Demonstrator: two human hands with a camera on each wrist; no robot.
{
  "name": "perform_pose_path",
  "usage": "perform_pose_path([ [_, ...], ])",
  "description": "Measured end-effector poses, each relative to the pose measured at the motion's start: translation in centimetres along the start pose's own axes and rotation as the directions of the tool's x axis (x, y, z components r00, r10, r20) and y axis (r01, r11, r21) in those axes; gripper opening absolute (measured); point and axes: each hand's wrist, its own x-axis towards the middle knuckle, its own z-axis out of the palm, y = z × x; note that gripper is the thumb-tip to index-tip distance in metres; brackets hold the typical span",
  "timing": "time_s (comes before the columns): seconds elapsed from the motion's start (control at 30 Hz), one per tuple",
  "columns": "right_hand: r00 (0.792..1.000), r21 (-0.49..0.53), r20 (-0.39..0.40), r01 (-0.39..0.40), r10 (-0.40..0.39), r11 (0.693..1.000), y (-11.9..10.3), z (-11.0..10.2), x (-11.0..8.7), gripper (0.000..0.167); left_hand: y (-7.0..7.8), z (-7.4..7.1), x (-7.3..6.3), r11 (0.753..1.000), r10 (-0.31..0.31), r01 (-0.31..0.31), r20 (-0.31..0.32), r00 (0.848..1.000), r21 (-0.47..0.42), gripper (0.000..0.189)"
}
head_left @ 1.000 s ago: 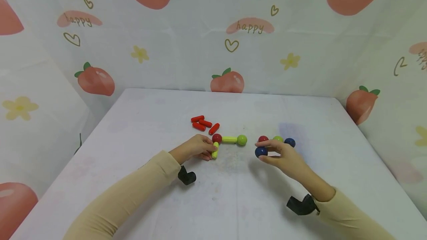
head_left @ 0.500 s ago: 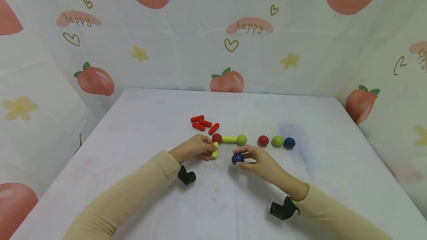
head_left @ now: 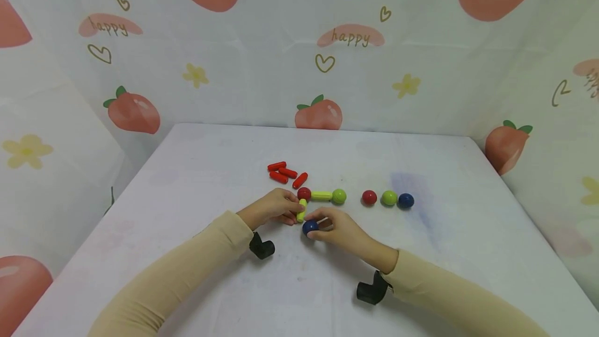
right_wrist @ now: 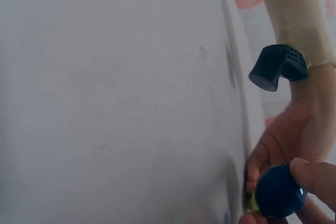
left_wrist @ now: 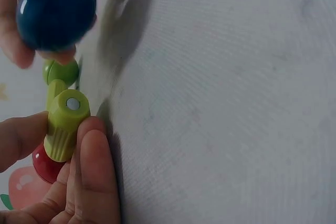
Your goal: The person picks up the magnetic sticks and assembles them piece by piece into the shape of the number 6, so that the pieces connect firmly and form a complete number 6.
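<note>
My left hand (head_left: 276, 207) pinches a yellow-green rod (left_wrist: 62, 135) between thumb and fingers. A silvery disc shows in the rod's near end, and its far end meets a red ball (head_left: 304, 193). From that ball a second yellow-green rod (head_left: 321, 196) runs right to a green ball (head_left: 339, 196). My right hand (head_left: 338, 229) holds a dark blue ball (head_left: 310, 228) between thumb and fingertips, just in front of the pinched rod's near end. In the left wrist view a small gap separates the blue ball from that rod.
Several red rods (head_left: 283, 173) lie loose behind the left hand. To the right a red ball (head_left: 369, 197), a green ball (head_left: 389, 198) and a blue ball (head_left: 406, 201) sit in a row. The white table (head_left: 224, 155) backs onto a printed cloth.
My right hand has carried the blue ball leftward from beside the row of balls to the near end of the pinched rod. The left hand has stayed in place.
</note>
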Motion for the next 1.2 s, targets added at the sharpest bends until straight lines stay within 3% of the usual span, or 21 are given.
perform_pose_path([
  [0.27,0.998,0.017,0.011,-0.055,0.055,0.998,-0.1,1.1,1.2,0.032,-0.2,-0.2,0.2,1.000,0.025,-0.025,0.020,0.999,0.014,0.028],
  [0.6,0.999,-0.016,-0.011,-0.044,0.044,0.999,-0.3,1.5,1.7,0.031,0.0,-0.5,-0.1,0.999,0.033,-0.033,0.046,0.998,-0.005,0.025],
  [0.83,0.996,-0.023,-0.029,-0.081,0.081,0.996,-0.5,1.6,1.9,0.032,0.0,-0.3,-0.1,1.000,0.018,-0.018,0.018,1.000,-0.003,0.029],
  [1.2,0.992,0.026,-0.044,-0.114,0.115,0.993,-0.3,1.7,2.0,0.033,0.0,-0.3,0.1,1.000,0.031,-0.031,0.028,0.999,0.001,0.032],
])
